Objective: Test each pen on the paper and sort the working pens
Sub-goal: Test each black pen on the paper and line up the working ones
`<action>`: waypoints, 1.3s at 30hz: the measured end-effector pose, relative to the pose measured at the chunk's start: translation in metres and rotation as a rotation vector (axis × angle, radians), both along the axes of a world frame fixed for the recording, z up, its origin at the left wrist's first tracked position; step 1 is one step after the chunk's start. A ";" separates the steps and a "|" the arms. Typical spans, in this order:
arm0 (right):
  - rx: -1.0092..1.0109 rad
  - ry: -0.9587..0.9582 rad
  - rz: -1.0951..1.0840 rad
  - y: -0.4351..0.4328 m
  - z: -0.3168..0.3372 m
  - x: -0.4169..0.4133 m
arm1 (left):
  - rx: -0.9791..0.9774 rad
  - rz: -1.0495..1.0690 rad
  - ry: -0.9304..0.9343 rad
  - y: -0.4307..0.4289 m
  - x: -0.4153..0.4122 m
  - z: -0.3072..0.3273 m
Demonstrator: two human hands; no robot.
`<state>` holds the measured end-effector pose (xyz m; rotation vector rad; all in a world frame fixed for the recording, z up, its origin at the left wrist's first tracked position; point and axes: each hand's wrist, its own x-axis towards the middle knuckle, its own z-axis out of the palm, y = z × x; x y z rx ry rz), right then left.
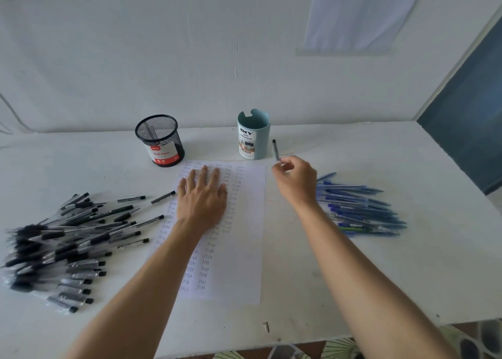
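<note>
1. Pens [68, 244] by the dozen lie on a white desk [353, 277] that fills the lower half of the view. Every place below is given from the paper [239, 250] at its middle.
2. The paper lies lengthwise away from the viewer. Columns of a small handwritten test word fill its left and upper parts, and its lower right is blank.
3. Left of the paper is a big loose heap of black pens [81, 233], some spilling close to the paper's edge. It is likely one sorted or waiting group.
4. Right of the paper, a smaller heap of blue pens [358, 209] is kept well apart, probably so that the groups do not mix.
5. The left hand [202, 195] lies flat on the upper left of the paper with its fingers straight and spread, gripping nothing. It seems to be pinning the sheet for writing.
6. The right hand [297, 180] is raised just past the paper's upper right corner, its fingers curled.
7. Beyond the paper's upper left corner stands a black mesh cup [160, 141]. No pens show through its mesh.
8. Beyond the top edge stands a teal organizer [254, 136]. Its inside is hidden and nothing rises above its rim.
9. One dark-capped pen [275, 149] is pinched in the right hand's fingers, pointing up beside the organizer. It may be headed there.
</note>
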<state>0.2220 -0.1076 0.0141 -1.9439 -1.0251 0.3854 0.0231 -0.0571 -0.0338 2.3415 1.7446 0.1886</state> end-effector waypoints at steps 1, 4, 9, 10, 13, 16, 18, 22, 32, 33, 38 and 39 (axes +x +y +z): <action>-0.003 0.020 -0.026 0.007 0.001 0.008 | 0.002 0.002 0.002 0.000 0.000 0.000; -0.060 0.021 -0.031 0.029 0.001 0.027 | 0.011 0.001 0.010 0.001 0.000 -0.001; -0.139 -0.009 -0.043 0.064 -0.007 0.049 | 0.021 -0.005 0.009 0.001 0.001 -0.001; -0.143 -0.006 -0.050 0.070 -0.010 0.051 | 0.024 -0.006 0.007 0.001 0.001 -0.001; -0.135 0.001 -0.085 0.084 -0.017 0.054 | 0.029 -0.009 0.001 0.001 0.001 0.000; -0.134 -0.037 -0.098 0.091 -0.020 0.053 | 0.037 -0.010 0.007 0.002 0.001 0.000; -0.145 -0.055 -0.100 0.093 -0.021 0.052 | 0.041 -0.010 0.005 0.002 0.001 0.000; -0.160 -0.035 -0.094 0.091 -0.020 0.052 | 0.037 -0.008 -0.001 0.001 0.000 0.001; 0.050 -0.452 0.318 0.027 -0.019 -0.002 | -0.017 0.058 -0.217 0.004 -0.005 0.006; 0.041 -0.435 0.407 0.019 -0.023 -0.008 | -0.019 0.068 -0.272 0.004 -0.006 0.007; -0.054 -0.461 0.615 -0.012 -0.038 -0.029 | -0.052 0.176 -0.635 0.001 -0.016 0.025; -0.141 -0.464 0.640 -0.017 -0.039 -0.031 | -0.081 0.211 -0.715 -0.001 -0.020 0.030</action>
